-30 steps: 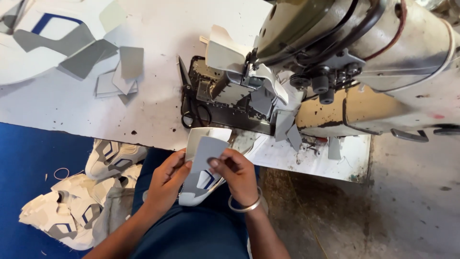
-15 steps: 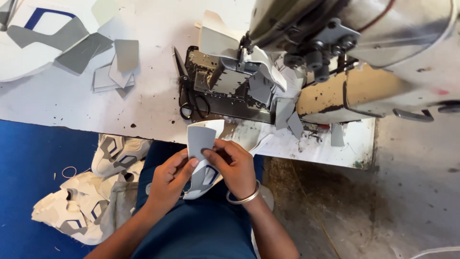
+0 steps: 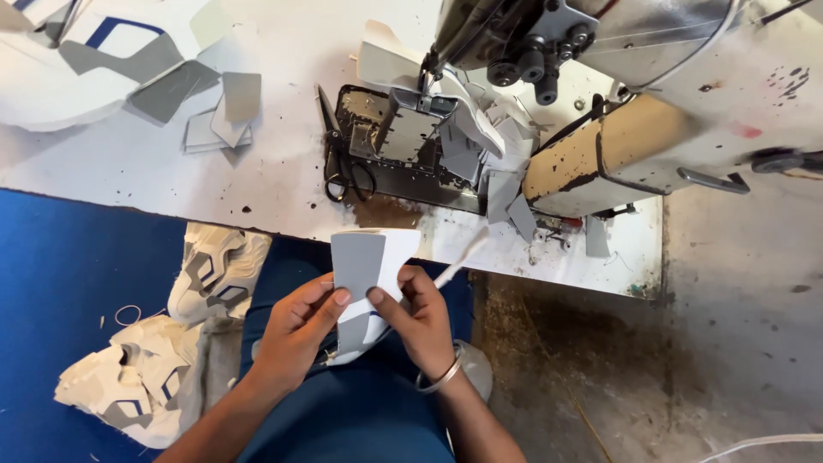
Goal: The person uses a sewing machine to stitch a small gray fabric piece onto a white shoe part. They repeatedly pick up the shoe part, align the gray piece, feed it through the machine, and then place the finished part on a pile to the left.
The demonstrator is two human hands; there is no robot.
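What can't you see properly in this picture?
Head view only:
- Lower part of the white and grey piece: covered by the left hand and right hand.
- The needle: hidden behind the sewing machine.
- Sewing machine's top: cut off by the frame edge.
- Scissors: blade tips too dark.

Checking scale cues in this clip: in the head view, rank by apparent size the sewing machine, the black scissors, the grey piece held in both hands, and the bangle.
1. Sewing machine, by far the largest.
2. Grey piece and black scissors: they look about alike, and the piece is nearer the camera, so no ranking.
3. Bangle on the right wrist, smallest.
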